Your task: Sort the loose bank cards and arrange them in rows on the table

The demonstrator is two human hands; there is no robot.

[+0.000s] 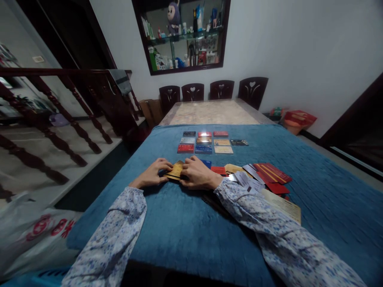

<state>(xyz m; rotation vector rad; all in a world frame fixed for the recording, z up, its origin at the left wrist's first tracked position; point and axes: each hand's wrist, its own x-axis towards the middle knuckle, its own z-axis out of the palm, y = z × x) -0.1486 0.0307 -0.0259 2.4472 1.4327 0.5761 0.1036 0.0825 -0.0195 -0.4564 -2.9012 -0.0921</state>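
Between my two hands are gold-yellow cards, low over the blue cloth; I cannot tell how many. My left hand grips their left end, thumb below and fingers on top. My right hand has its curled fingers on their right end. Beyond my hands lie rows of cards: a red card, a blue card and a cream card form the nearest row. A black card lies apart at the right. A loose pile of red cards and white cards spreads beside my right forearm, which partly hides it.
A blue cloth covers the near table; a stone-topped table end extends behind it. Dark chairs stand along the far wall. To the left are a wooden railing and a white plastic bag. A red bag sits at right.
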